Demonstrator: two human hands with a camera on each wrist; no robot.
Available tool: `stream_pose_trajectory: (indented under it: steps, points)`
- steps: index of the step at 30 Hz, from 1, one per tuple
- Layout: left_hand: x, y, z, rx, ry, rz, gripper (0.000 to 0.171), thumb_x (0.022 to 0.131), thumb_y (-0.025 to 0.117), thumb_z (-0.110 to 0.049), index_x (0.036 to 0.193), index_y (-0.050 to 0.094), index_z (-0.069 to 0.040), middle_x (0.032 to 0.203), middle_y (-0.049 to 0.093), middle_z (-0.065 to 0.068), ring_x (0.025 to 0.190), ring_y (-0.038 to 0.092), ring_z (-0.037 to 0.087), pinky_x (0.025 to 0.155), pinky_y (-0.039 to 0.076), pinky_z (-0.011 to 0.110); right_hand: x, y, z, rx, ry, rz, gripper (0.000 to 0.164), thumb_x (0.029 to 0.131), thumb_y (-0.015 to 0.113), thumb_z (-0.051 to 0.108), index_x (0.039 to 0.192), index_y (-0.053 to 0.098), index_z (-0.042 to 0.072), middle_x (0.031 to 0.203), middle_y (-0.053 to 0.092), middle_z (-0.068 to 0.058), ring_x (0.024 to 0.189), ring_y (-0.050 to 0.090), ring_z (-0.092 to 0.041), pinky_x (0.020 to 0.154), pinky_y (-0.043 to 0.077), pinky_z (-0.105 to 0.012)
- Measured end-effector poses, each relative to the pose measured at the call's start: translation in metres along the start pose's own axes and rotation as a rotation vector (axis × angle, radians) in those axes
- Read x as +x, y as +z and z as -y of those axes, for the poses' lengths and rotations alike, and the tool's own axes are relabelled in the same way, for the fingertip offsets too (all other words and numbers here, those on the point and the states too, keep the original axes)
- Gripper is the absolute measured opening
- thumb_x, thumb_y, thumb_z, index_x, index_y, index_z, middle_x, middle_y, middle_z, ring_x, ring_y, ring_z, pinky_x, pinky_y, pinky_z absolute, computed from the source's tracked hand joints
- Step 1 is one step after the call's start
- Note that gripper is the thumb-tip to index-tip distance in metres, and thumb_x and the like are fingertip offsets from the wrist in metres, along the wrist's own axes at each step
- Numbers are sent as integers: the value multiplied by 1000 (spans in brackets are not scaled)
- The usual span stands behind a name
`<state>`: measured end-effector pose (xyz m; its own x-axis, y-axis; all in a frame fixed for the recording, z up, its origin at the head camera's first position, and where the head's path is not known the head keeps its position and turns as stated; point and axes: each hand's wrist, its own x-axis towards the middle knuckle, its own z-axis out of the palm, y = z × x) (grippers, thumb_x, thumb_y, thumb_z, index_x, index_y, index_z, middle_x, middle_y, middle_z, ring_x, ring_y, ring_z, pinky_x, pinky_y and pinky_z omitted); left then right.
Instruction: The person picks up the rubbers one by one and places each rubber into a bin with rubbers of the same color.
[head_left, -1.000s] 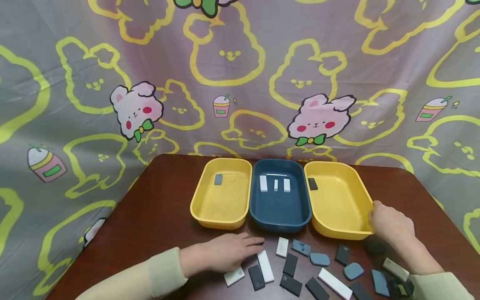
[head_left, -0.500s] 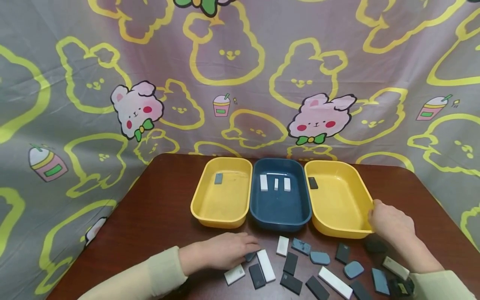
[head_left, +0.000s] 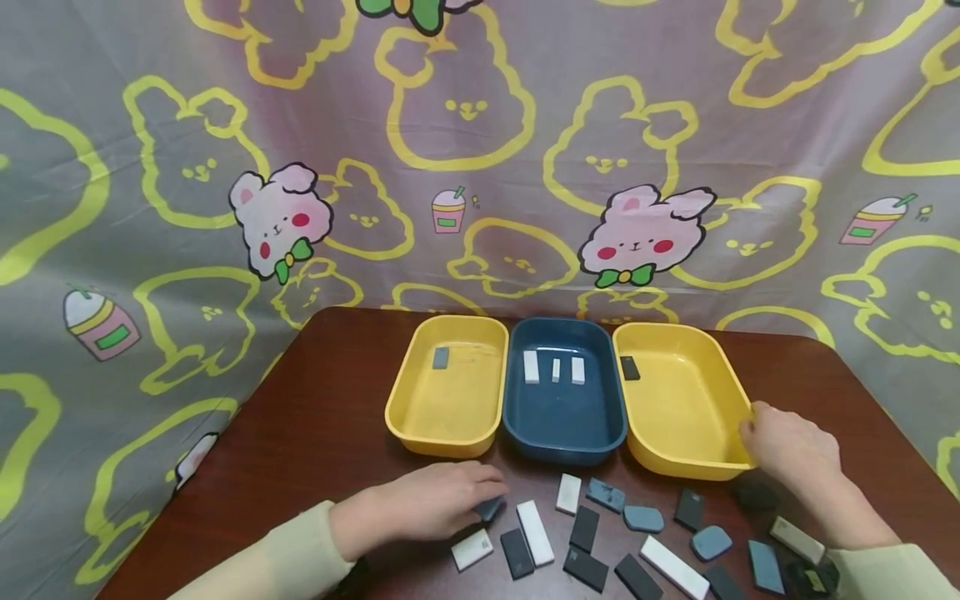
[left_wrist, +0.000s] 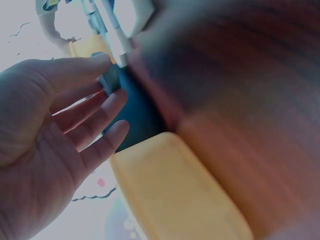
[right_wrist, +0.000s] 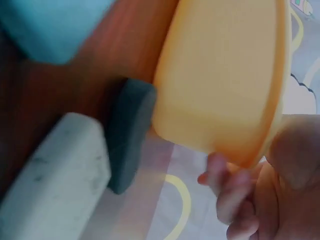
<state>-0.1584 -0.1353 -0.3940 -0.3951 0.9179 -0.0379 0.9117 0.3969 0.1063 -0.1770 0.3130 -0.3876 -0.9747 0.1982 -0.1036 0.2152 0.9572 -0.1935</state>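
Observation:
My left hand (head_left: pixel 423 504) pinches a small blue-grey eraser (head_left: pixel 489 507) between thumb and fingers, over the table in front of the left yellow bin (head_left: pixel 442 442). In the left wrist view that eraser (left_wrist: pixel 109 80) shows at the thumb tip, while the lower fingers spread away from it. With curled fingers my right hand (head_left: pixel 795 442) holds the outer rim of the right yellow bin (head_left: pixel 693 417). The right wrist view shows those fingers (right_wrist: pixel 232 195) at the bin's corner. A white eraser (head_left: pixel 472 550) lies just below my left hand.
Between the yellow bins stands a dark blue bin (head_left: pixel 566 425) with white erasers in it. A blue-grey eraser (head_left: pixel 441 358) is in the left bin, a black one (head_left: pixel 630 367) in the right. Several white, black and blue-grey erasers lie along the table front. A patterned cloth (head_left: pixel 510 167) hangs behind.
The left hand has drawn back to the left, bringing a blue-grey eraser away from beside the long white eraser. The right hand stays at the bin rim.

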Motion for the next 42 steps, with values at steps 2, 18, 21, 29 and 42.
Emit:
stream_pose_trajectory:
  steps: [2,18,21,29,42]
  points:
    - [-3,-4,-1,-15,-4,-2,42,87,73,-13,128,61,-7,121,60,0,109,55,7,94,43,21,-1,-3,1,-17,-5,-26,38,94,51,24,104,49,-12,68,50,-17,59,48,-30,53,41,-44]
    - [-17,-64,12,-214,-188,-89,45,85,77,-16,127,62,-11,121,60,-3,103,55,8,92,46,24,-37,-20,92,13,-384,-477,44,86,71,25,114,60,-7,106,57,-28,91,55,-43,60,52,-57]
    - [-16,-73,19,-207,-226,-104,48,84,78,-16,129,62,-12,124,60,-2,108,55,11,94,46,28,-44,-19,112,18,-440,-472,43,85,73,25,115,62,-5,108,59,-25,93,57,-40,62,53,-54]
    - [-5,-91,43,-207,-317,-107,53,83,78,-17,133,60,-14,128,59,0,116,55,15,97,44,32,-52,-7,154,31,-571,-442,42,83,78,28,113,66,1,103,60,-16,87,58,-30,66,55,-42]
    - [19,-88,96,-110,-293,-109,41,85,75,-9,124,63,-2,108,63,5,97,58,17,88,48,33,-56,28,196,29,-861,-392,46,84,76,30,121,64,5,119,62,-10,104,61,-25,78,55,-38]
